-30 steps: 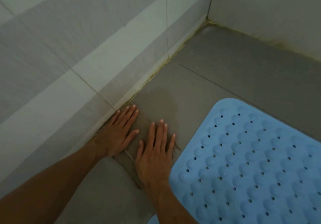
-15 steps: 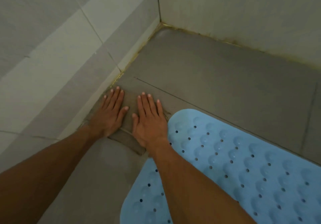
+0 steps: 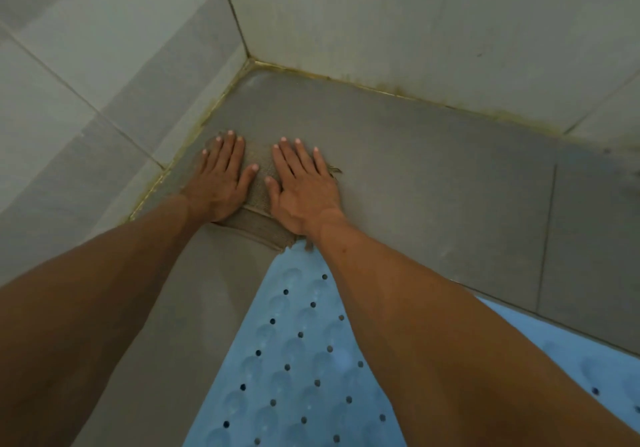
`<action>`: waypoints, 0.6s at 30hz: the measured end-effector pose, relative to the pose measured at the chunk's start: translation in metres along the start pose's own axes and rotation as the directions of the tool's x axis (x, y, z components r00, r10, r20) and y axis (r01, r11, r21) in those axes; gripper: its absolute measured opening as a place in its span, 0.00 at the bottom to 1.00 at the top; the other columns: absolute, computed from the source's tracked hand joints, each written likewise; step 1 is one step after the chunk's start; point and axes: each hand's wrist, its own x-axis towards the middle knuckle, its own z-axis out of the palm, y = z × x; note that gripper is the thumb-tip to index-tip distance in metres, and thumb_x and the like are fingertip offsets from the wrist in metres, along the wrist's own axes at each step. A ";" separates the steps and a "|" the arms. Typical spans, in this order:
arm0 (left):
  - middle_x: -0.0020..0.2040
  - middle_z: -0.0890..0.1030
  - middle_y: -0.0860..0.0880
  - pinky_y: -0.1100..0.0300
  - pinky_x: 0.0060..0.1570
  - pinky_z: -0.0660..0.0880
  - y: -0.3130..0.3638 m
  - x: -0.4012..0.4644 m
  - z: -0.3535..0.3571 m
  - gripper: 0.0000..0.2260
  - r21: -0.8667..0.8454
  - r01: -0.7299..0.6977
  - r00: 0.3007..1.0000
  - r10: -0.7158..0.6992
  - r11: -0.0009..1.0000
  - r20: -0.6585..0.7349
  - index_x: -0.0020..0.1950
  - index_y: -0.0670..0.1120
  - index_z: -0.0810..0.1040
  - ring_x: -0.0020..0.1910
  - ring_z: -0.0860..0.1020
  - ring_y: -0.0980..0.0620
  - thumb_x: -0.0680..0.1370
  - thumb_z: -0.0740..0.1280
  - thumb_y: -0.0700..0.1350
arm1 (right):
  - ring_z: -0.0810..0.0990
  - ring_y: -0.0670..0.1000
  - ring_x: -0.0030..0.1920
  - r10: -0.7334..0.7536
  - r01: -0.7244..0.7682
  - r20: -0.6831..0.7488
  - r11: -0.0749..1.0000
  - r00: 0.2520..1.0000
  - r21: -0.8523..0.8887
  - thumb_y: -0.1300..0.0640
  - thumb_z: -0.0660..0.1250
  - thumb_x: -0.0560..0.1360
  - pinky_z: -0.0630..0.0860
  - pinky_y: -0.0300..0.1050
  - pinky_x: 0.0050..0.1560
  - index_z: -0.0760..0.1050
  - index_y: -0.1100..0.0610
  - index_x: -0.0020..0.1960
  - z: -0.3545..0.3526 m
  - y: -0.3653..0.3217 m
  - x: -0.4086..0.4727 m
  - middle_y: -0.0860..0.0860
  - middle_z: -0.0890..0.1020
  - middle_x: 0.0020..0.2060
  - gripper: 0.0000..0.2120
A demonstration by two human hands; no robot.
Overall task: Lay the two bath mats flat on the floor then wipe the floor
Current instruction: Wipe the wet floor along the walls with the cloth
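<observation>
A grey-brown cloth [image 3: 258, 188] lies flat on the grey tiled floor [image 3: 433, 204], close to the left wall. My left hand [image 3: 220, 179] and my right hand [image 3: 303, 190] press down on it side by side, palms flat and fingers spread. The cloth's frayed edge shows past my right hand. A light blue bath mat [image 3: 294, 360] with bumps and small holes lies flat on the floor under my forearms, its near corner touching the cloth's rear edge. Only this one mat is in view.
The tiled left wall [image 3: 86, 82] and the back wall [image 3: 415, 23] meet at a corner [image 3: 250, 60] just beyond my fingertips. Yellowish stained grout runs along both wall bases. Bare floor stretches to the right of the cloth.
Both hands have slid the cloth forward along the left wall toward the corner. The mat now lies further back under my arms.
</observation>
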 end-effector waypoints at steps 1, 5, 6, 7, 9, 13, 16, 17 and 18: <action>0.80 0.40 0.46 0.50 0.75 0.38 0.001 -0.001 -0.001 0.29 0.003 0.008 1.000 -0.008 1.000 0.010 0.79 0.46 0.40 0.78 0.38 0.49 0.83 0.43 0.58 | 0.42 0.50 0.80 -0.004 0.004 -0.002 1.000 1.000 -0.005 0.44 0.44 0.83 0.39 0.54 0.79 0.47 0.54 0.81 0.000 0.000 -0.001 0.50 0.49 0.81 0.30; 0.79 0.39 0.46 0.50 0.75 0.37 0.016 -0.003 -0.002 0.30 0.013 0.025 1.000 -0.025 1.000 0.017 0.79 0.46 0.39 0.78 0.38 0.49 0.82 0.43 0.59 | 0.43 0.51 0.80 -0.022 0.022 0.008 1.000 1.000 -0.011 0.43 0.44 0.83 0.39 0.55 0.79 0.48 0.54 0.81 -0.007 0.013 -0.008 0.49 0.49 0.81 0.30; 0.79 0.39 0.45 0.50 0.75 0.37 0.024 -0.004 -0.001 0.30 0.015 0.022 1.000 -0.022 1.000 0.011 0.79 0.45 0.40 0.78 0.38 0.48 0.82 0.43 0.59 | 0.42 0.50 0.80 -0.024 0.024 0.010 1.000 1.000 -0.019 0.43 0.44 0.83 0.38 0.55 0.79 0.47 0.53 0.81 -0.010 0.019 -0.011 0.49 0.49 0.81 0.30; 0.80 0.40 0.45 0.50 0.75 0.37 0.033 -0.005 0.001 0.30 0.015 0.017 1.000 -0.017 1.000 -0.002 0.79 0.45 0.40 0.78 0.38 0.48 0.82 0.43 0.58 | 0.42 0.50 0.80 -0.027 0.027 0.011 0.999 1.000 -0.030 0.43 0.43 0.83 0.38 0.54 0.79 0.47 0.53 0.81 -0.013 0.026 -0.014 0.49 0.49 0.81 0.30; 0.80 0.40 0.45 0.49 0.76 0.38 0.051 -0.007 0.003 0.30 0.002 0.010 1.000 -0.010 1.000 -0.022 0.79 0.45 0.41 0.78 0.39 0.48 0.82 0.42 0.59 | 0.41 0.50 0.80 -0.036 0.037 0.017 0.998 0.999 -0.042 0.42 0.42 0.83 0.38 0.54 0.79 0.46 0.53 0.81 -0.019 0.042 -0.022 0.48 0.48 0.81 0.30; 0.79 0.40 0.45 0.49 0.76 0.37 0.102 -0.006 0.009 0.30 -0.015 -0.027 0.999 0.027 1.000 -0.017 0.79 0.45 0.40 0.78 0.38 0.49 0.82 0.42 0.59 | 0.40 0.48 0.80 -0.018 0.019 0.020 0.998 1.000 -0.059 0.40 0.41 0.82 0.38 0.54 0.79 0.46 0.52 0.81 -0.037 0.085 -0.047 0.47 0.47 0.81 0.30; 0.80 0.41 0.44 0.48 0.76 0.38 0.152 -0.003 0.015 0.30 -0.019 -0.074 0.997 0.073 0.997 -0.040 0.79 0.44 0.41 0.78 0.39 0.47 0.82 0.42 0.59 | 0.41 0.48 0.80 0.019 -0.017 0.019 0.997 1.000 -0.072 0.40 0.40 0.82 0.39 0.54 0.79 0.46 0.51 0.81 -0.053 0.125 -0.073 0.47 0.47 0.81 0.31; 0.79 0.41 0.43 0.48 0.76 0.38 0.169 -0.003 0.018 0.30 -0.017 -0.086 0.995 0.085 0.996 -0.044 0.79 0.43 0.41 0.78 0.39 0.47 0.82 0.42 0.59 | 0.41 0.48 0.80 0.028 -0.026 0.023 0.996 0.999 -0.083 0.40 0.40 0.82 0.39 0.54 0.79 0.45 0.51 0.81 -0.059 0.138 -0.083 0.46 0.47 0.81 0.31; 0.79 0.41 0.43 0.47 0.76 0.38 0.187 -0.004 0.021 0.30 -0.016 -0.096 0.994 0.096 0.995 -0.046 0.79 0.43 0.41 0.78 0.39 0.47 0.82 0.42 0.59 | 0.40 0.47 0.80 0.037 -0.035 0.028 0.995 0.999 -0.096 0.39 0.39 0.82 0.39 0.54 0.79 0.44 0.51 0.81 -0.065 0.152 -0.093 0.46 0.46 0.81 0.31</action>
